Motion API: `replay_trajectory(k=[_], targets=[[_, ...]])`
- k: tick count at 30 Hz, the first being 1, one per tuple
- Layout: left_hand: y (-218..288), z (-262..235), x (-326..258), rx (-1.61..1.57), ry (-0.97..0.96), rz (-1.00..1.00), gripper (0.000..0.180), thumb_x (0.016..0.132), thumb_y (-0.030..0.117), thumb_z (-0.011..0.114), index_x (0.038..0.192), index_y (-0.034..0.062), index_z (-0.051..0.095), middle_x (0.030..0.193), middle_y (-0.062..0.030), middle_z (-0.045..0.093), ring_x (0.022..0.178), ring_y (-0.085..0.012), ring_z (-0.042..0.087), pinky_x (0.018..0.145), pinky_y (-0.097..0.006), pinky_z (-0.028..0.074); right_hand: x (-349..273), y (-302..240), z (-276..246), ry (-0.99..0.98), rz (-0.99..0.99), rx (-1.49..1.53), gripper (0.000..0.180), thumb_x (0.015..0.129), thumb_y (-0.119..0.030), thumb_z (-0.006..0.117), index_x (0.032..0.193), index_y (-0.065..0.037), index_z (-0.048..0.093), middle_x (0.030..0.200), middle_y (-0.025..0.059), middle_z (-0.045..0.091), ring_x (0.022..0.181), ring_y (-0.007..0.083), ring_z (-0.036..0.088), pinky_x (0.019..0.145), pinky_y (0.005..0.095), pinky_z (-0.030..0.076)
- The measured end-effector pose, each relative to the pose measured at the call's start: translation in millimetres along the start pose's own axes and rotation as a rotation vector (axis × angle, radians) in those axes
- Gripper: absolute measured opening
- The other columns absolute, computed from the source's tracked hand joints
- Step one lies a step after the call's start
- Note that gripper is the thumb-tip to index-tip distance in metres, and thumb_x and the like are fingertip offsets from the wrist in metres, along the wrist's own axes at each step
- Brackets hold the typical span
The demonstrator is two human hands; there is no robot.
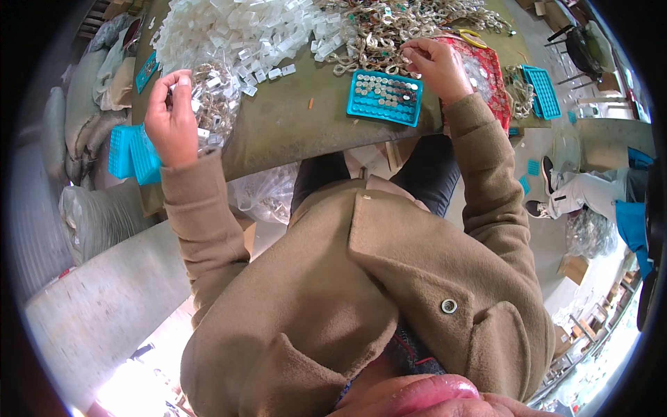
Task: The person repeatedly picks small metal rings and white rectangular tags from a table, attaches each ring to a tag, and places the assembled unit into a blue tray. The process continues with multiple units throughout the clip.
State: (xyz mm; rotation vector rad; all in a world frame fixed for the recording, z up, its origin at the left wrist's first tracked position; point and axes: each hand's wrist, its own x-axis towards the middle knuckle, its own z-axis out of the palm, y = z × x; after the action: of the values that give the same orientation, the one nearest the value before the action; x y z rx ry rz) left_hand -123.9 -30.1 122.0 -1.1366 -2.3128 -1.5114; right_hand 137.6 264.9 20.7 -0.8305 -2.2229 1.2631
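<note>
My left hand (171,118) is raised at the left over a clear bag of small metal parts (215,104), its fingers pinched on something small that I cannot make out. My right hand (434,66) rests at the far edge of a blue tray (384,97) with rows of small round pieces in it, fingers curled on a small part from the tangle of metal rings (389,31). A heap of small clear plastic pieces (229,31) lies between the hands at the back of the olive table (299,125).
A red basket (486,69) sits right of my right hand, with another blue tray (542,90) beyond it. More blue trays (132,153) are stacked at the left table edge. Stuffed sacks (83,111) lie on the left. Another person's shoes (556,194) show at right.
</note>
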Motion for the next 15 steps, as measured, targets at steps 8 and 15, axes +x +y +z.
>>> replay_trajectory(k=[8,15], targets=[[-12,24,-26,-0.2,0.176,-0.031,0.022,0.09,0.008,0.062,0.11,0.0016,0.068,0.111,-0.0085,0.067,0.099,-0.0137,0.061,0.082,-0.025,0.048,16,5,24,0.072,-0.256,-0.471,0.017,0.084,-0.02,0.064,0.098,-0.012,0.065,0.087,0.0094,0.065,0.078,0.0329,0.066,0.069,0.0436,0.052],[28,99,-85,-0.527,-0.439,-0.353,0.018,0.094,0.007,0.057,0.105,0.0008,0.07,0.098,-0.0014,0.069,0.084,-0.0042,0.057,0.075,-0.019,0.045,21,-3,40,0.058,-0.294,-0.722,0.016,0.083,-0.018,0.064,0.098,-0.015,0.06,0.096,0.0086,0.058,0.08,0.0336,0.064,0.067,0.0443,0.051]])
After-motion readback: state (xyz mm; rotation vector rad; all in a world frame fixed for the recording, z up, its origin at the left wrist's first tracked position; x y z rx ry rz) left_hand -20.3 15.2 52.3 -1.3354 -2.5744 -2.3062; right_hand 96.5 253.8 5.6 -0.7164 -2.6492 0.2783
